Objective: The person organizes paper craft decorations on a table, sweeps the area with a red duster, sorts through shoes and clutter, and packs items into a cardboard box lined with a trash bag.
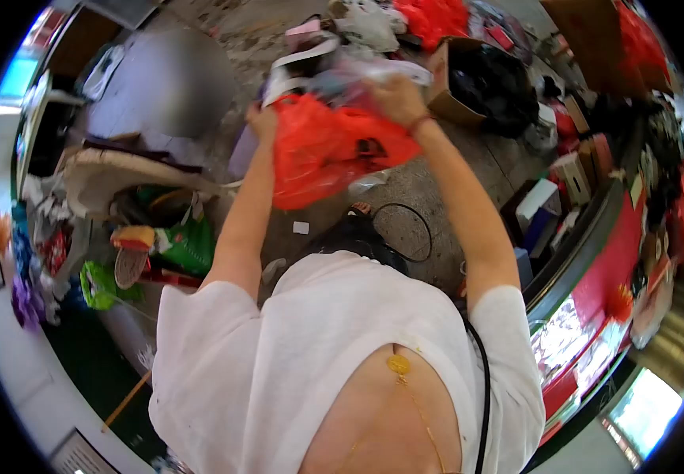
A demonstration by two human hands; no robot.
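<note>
A red plastic bag (pixel 318 150) with dark print hangs between my two hands at the top middle. My left hand (pixel 263 122) is closed on the bag's left edge, beside a white strap-like item (pixel 298 67). On the other side my right hand (pixel 397 99) is closed at the bag's upper right, partly blurred, with clear plastic (pixel 350 79) next to it. What lies inside the bag is hidden.
A cardboard box (pixel 442 87) holding a black plastic bag (pixel 492 87) stands at the upper right. More bags lie beyond. At left are a beige chair (pixel 113 178) and a green bag (pixel 188 241). Boxes (pixel 538 201) line the right side; a black cable (pixel 429 229) loops over the floor.
</note>
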